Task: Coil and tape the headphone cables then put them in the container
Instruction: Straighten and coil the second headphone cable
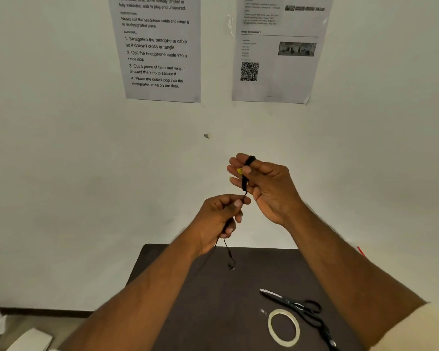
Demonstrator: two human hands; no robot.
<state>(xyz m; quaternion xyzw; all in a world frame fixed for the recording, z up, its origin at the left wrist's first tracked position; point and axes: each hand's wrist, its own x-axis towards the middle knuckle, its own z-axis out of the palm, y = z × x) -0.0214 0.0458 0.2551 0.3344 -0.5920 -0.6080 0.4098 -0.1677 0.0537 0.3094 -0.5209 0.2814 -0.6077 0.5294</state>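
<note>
Nearest, on the dark matte desk mat [188, 312]: translucent ring of clear tape [283, 327], glossy, flat; just beside it black-handled steel scissors [298, 306]. Both untouched, so taping not begun.

Above the mat: coiling in hand. Left hand [217, 219] fingers curled, pinching the thin black headphone cable [246, 173]; loose tail with earbud dangles below. Right hand [266, 184] fingers nearly straight, cable wound tight round them, thumb pressing.

Next, likely: wind remaining tail, keep coil pinned, reach for tape.

Far: white wall, printed instruction sheets [157, 46]. Container not seen.
</note>
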